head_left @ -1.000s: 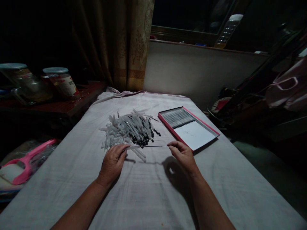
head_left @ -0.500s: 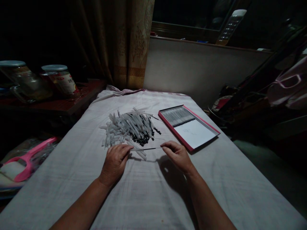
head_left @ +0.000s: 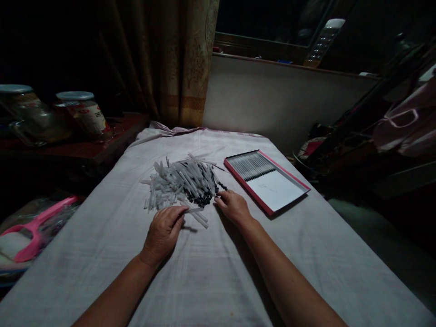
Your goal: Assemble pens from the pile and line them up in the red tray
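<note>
Clothed table (head_left: pixel 218 281): right hand (head_left: pixel 234 206) has reached the pen pile (head_left: pixel 180 181)

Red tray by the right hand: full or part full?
Part full. A row of pens fills the far end of the red tray; the near half shows bare white base.

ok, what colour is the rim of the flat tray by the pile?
Red rim on the tray, white inside; head view shows it.
</note>
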Action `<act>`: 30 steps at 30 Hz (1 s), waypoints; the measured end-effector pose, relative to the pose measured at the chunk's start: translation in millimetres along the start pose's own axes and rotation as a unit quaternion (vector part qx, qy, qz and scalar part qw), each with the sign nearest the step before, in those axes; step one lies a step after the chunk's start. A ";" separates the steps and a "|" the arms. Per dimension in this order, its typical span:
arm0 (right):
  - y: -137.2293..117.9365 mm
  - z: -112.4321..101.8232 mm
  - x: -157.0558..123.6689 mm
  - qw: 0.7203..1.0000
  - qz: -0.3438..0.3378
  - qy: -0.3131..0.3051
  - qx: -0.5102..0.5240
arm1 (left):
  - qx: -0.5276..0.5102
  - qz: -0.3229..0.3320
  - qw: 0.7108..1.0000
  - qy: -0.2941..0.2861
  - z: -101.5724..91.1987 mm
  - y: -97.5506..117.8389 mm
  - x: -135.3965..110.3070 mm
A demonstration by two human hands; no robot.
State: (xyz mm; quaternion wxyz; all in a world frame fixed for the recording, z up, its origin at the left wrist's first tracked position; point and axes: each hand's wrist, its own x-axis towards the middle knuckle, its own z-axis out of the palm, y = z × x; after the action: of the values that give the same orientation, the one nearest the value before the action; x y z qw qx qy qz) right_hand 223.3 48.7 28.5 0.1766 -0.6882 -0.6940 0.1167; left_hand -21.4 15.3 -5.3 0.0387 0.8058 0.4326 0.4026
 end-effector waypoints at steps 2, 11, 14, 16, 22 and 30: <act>-3.1 2.1 2.1 1.000 0.003 -0.007 -0.031 | -0.002 0.007 1.000 -0.002 -1.1 0.7 1.0; -4.7 9.7 -34.5 0.916 0.034 0.035 0.398 | 0.005 0.025 1.000 -0.013 -2.2 3.9 2.0; -13.5 16.8 -52.2 0.838 0.083 0.019 0.539 | -0.001 0.028 0.999 -0.024 -1.6 7.8 1.3; -19.7 20.1 -58.7 0.809 0.115 0.010 0.577 | -0.002 0.032 0.999 -0.029 -1.3 10.2 1.0; -27.7 25.3 -62.5 0.812 0.096 0.010 0.575 | 0.004 0.034 0.999 -0.042 -1.1 13.1 0.2; -18.7 21.2 -65.3 0.907 -0.051 0.064 0.413 | 0.008 0.025 0.997 -0.073 -0.1 11.8 -2.1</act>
State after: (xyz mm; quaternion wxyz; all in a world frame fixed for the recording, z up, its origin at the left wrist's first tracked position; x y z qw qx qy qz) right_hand 197.0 -15.1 11.2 0.4946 -0.5238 -0.6049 0.3394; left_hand -14.3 6.4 -1.6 0.0538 0.8440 0.4116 0.3397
